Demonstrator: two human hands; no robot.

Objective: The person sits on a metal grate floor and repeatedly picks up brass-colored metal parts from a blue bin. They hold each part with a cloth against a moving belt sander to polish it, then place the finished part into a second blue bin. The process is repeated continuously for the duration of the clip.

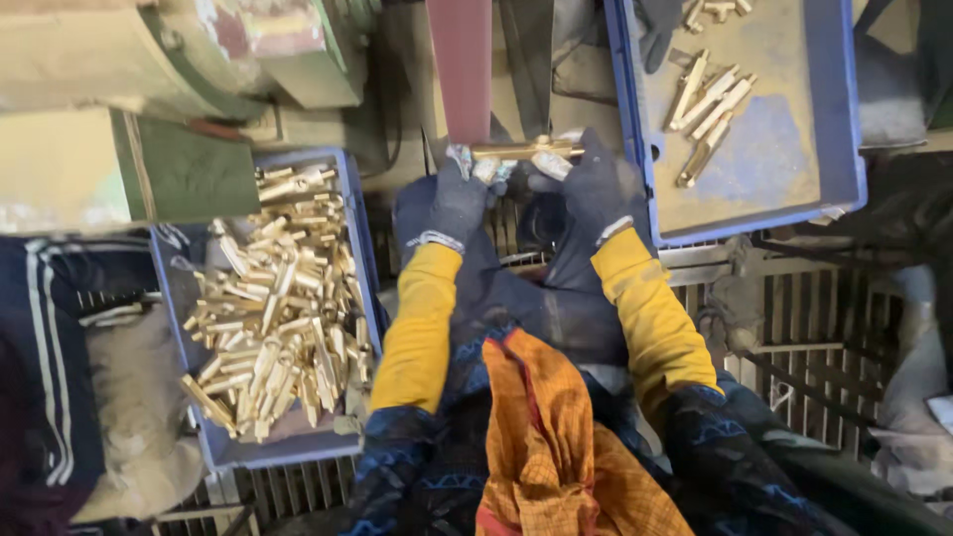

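Head view, looking down over both gloved hands. Left hand [452, 199] in a dark glove, fingers closed on the left end of a brass rod [526, 151]. Right hand [588, 184] in a dark glove, fingers closed on the right end of the same rod. Rod held level between the two hands, just below the lower end of a reddish-brown belt [461, 65] running up out of view; contact between rod and belt not possible to tell. Yellow sleeves [422, 323] on both forearms. Orange checked cloth [546, 447] across the lap, between the arms.

Blue tray [362, 258] to the left of the left arm, heaped with brass pieces [278, 308] lying in all directions. Second blue tray [839, 119] to the upper right of the right hand, with a dusty floor and a small group of brass rods [710, 104] lying near its top left, roughly side by side. Green and cream machine housing [179, 60] at upper left, above the full tray. Metal grating [794, 337] under and to the right of the hands. Dark cloth with white stripes [50, 328] at far left.
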